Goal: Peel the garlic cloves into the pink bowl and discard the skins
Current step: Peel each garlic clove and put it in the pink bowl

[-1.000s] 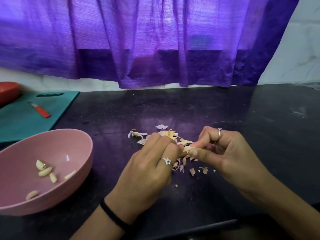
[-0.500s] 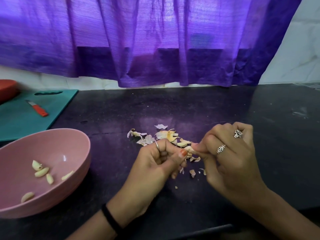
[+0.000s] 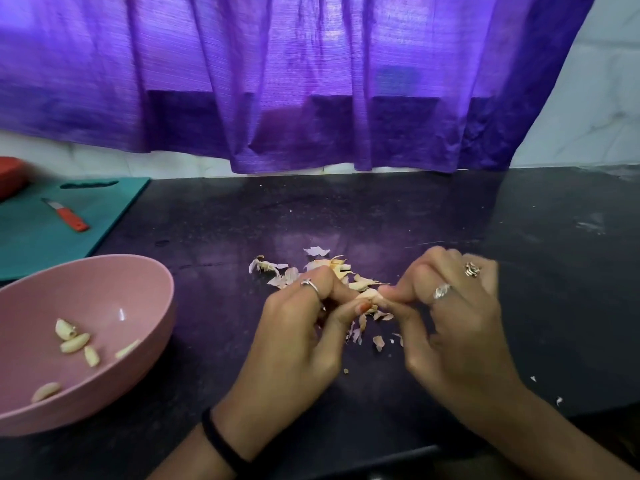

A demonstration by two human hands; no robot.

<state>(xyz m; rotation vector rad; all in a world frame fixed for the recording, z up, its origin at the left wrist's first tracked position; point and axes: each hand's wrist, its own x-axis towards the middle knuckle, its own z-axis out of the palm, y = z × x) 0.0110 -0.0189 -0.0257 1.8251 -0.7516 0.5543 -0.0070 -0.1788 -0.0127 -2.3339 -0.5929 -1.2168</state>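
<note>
A garlic clove (image 3: pixel 367 295) is pinched between my left hand (image 3: pixel 301 334) and my right hand (image 3: pixel 450 323) above the black counter. Both hands curl their fingers round it, thumbs meeting at the clove, so most of it is hidden. A pile of papery garlic skins (image 3: pixel 332 268) lies on the counter just behind and under my hands. The pink bowl (image 3: pixel 138 282) stands at the left and holds several peeled cloves (image 3: pixel 74 342).
A teal cutting board (image 3: pixel 41 233) lies at the far left with a small red-handled knife (image 3: pixel 67 216) on it. A red object (image 3: pixel 10 174) sits at its back corner. A purple curtain (image 3: pixel 294 81) hangs behind the black counter (image 3: pixel 519 237).
My right hand has turned so its back and rings face up. My left thumb has come forward against the clove. The bowl and skins have not moved.
</note>
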